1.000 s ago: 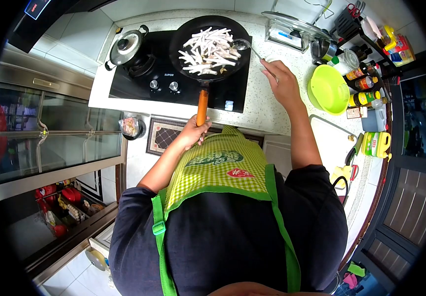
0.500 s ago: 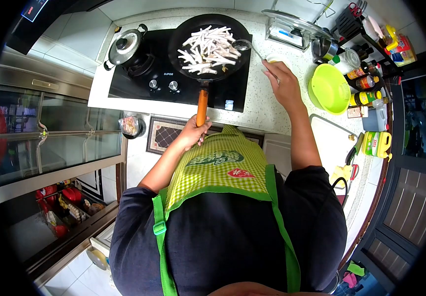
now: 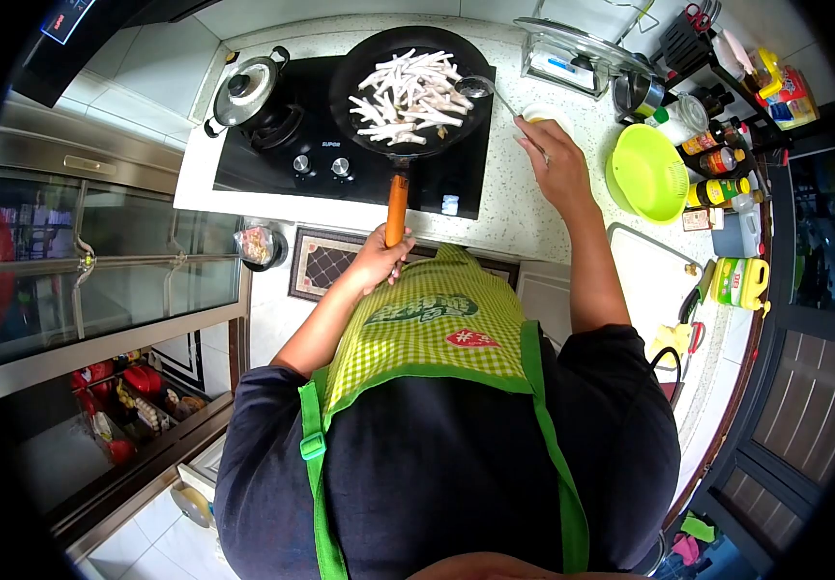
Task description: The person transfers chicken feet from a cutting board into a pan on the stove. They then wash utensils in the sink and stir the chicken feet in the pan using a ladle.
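A dark frying pan [image 3: 359, 72] stands on the black stove, with a pile of pale chicken feet [image 3: 408, 97] inside. My left hand [image 3: 383, 259] is closed round the lower end of its orange-brown handle [image 3: 397, 208]. In my right hand [image 3: 555, 159] is the thin handle of a metal ladle [image 3: 475, 87]; the ladle's bowl hangs over the pan's right rim, beside the chicken feet. Part of a pale bowl [image 3: 548, 114] shows just behind my right hand.
A lidded pot [image 3: 246, 92] stands on the left burner. Right of my right hand are a green basin [image 3: 647, 174], bottles [image 3: 717, 191] and a white cutting board [image 3: 644, 266]. A glass lid [image 3: 586, 43] leans in a rack behind. Below is a yellow oil jug [image 3: 738, 283].
The ladle's bowl has shifted very slightly right at the pan's rim. The right hand has moved a little, and more of the pale bowl behind it shows. The left hand keeps its hold.
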`<action>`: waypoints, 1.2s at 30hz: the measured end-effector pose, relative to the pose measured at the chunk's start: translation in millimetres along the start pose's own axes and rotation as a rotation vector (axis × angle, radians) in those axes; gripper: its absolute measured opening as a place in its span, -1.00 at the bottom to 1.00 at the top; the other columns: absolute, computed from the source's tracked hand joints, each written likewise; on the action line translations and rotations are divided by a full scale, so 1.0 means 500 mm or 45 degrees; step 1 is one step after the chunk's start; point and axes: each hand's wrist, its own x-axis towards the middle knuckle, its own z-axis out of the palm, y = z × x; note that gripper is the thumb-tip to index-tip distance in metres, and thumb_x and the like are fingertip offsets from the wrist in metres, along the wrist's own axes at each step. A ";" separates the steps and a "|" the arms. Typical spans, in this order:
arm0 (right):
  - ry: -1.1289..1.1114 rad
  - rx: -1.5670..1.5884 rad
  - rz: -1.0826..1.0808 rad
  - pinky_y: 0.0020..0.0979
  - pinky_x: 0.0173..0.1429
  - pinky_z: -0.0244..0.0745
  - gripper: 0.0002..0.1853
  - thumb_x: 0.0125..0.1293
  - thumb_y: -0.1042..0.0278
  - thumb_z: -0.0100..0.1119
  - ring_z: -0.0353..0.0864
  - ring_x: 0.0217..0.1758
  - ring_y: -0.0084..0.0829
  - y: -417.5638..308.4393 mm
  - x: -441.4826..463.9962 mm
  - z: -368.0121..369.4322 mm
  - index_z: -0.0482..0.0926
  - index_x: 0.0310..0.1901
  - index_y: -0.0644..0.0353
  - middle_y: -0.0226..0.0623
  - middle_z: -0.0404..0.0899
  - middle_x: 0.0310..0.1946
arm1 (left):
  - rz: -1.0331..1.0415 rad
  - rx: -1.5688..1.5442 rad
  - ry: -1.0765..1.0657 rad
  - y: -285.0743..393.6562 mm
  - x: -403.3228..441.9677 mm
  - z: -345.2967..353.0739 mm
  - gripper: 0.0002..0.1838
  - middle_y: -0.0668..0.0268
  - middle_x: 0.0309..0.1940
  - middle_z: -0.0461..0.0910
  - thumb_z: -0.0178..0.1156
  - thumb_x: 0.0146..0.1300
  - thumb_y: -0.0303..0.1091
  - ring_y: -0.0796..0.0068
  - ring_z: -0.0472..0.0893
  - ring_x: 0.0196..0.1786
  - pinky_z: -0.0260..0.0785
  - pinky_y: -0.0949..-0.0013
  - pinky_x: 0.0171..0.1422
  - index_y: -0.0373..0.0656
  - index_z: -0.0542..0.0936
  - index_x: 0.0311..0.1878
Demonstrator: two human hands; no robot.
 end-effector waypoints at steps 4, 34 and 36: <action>-0.012 0.003 0.026 -0.31 -0.11 0.43 -0.72 0.19 0.41 0.20 0.52 -0.22 -0.22 -0.004 0.000 -0.002 0.60 -0.04 0.13 -0.25 0.53 -0.31 | -0.007 0.017 0.005 0.002 -0.002 0.001 -0.68 0.46 -0.58 0.34 0.16 0.28 -0.31 0.69 0.30 -0.73 0.14 0.58 -0.72 -0.15 0.34 0.03; 0.003 0.027 0.012 -0.33 -0.15 0.44 -0.73 0.19 0.42 0.19 0.53 -0.23 -0.24 -0.008 0.003 -0.003 0.60 -0.04 0.14 -0.26 0.53 -0.31 | 0.000 -0.005 0.000 -0.004 0.003 -0.002 -0.68 0.46 -0.57 0.35 0.16 0.28 -0.32 0.70 0.29 -0.73 0.13 0.58 -0.71 -0.15 0.33 0.02; 0.001 0.024 0.013 -0.33 -0.14 0.44 -0.73 0.19 0.42 0.19 0.53 -0.22 -0.24 -0.008 0.003 -0.003 0.60 -0.04 0.14 -0.26 0.53 -0.31 | -0.002 -0.008 -0.003 -0.006 0.003 -0.004 -0.68 0.46 -0.57 0.35 0.16 0.28 -0.32 0.70 0.29 -0.73 0.13 0.58 -0.71 -0.15 0.34 0.02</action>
